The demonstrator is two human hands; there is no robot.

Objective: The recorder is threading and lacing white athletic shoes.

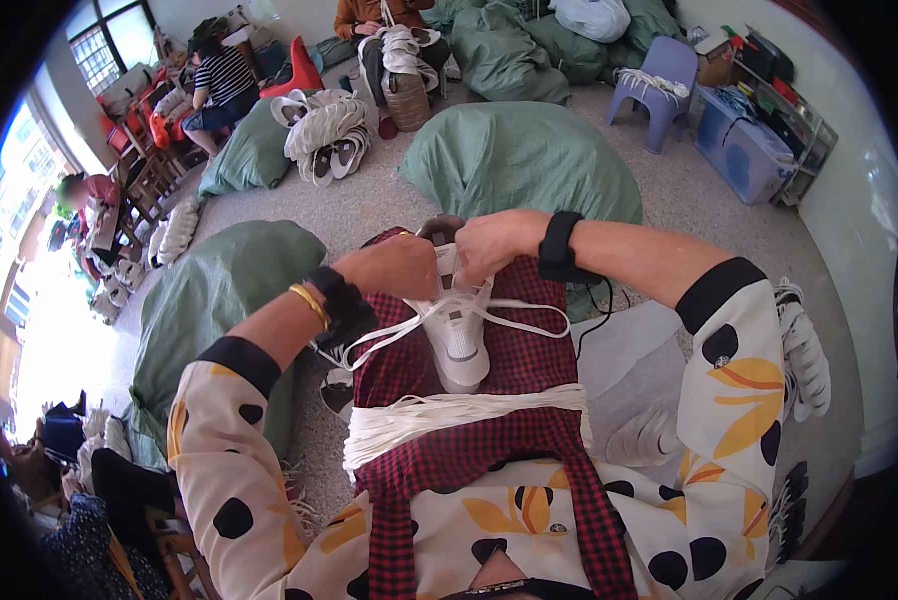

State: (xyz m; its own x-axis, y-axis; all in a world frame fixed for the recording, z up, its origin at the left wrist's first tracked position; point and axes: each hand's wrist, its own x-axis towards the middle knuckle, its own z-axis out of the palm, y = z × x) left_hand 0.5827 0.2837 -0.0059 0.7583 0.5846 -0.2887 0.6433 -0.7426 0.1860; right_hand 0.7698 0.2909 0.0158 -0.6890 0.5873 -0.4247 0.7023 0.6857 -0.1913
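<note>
Green sacks (514, 160) lie heaped over the speckled floor (689, 215), with a purple stool (664, 85) and a blue bin (744, 150) off to the right and other people seated at the far side among piles of white shoe parts (324, 130). Nearer, a red checked apron (509, 400) covers the person's lap, and a thick bundle of white laces (449, 415) lies across it just below the shoe. The white shoe (457, 340) rests on the apron between the knees, one end toward the body, the far end under the hands. The left hand (394, 265) is closed on the shoe's upper part at the left; the right hand (494, 245) is closed on it from the right, fingers pinched together at the top, though just what they pinch is hidden. A loose lace (524, 318) runs from under the hands out to both sides, slack over the apron. Judging by this, the lacing of the shoe is under way, with the hands working at the top eyelets. The next move would call for a steady hold by one hand while the other draws the slack lace through and evens the two ends, without letting the shoe slide off the lap.
</note>
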